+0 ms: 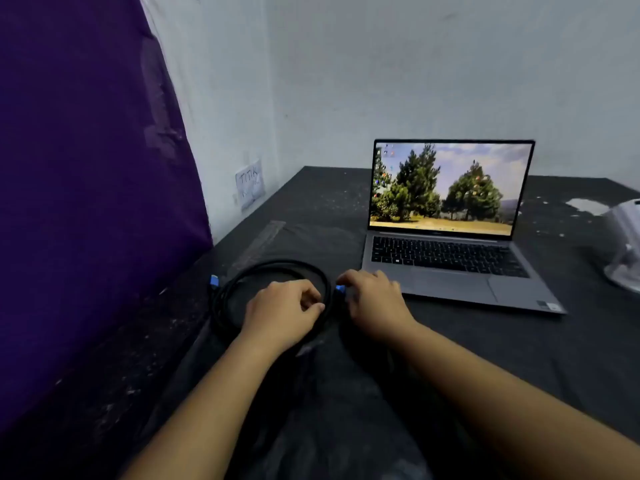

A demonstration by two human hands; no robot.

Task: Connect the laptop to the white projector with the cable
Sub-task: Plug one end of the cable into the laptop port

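Observation:
A black cable (242,271) lies coiled on the dark table, left of the open grey laptop (450,258). One blue plug (214,281) sticks out at the coil's left side. My left hand (282,311) rests on the coil's right part, fingers curled on the cable. My right hand (374,299) is just beside it, its fingers closed around the other blue plug (340,289), near the laptop's front left corner. The white projector (627,244) stands at the right edge of the view, partly cut off.
The table (485,358) is covered with dark cloth with white specks. A purple cloth (86,168) hangs on the left. A white wall with a paper note (250,183) stands behind. The laptop screen shows a tree wallpaper.

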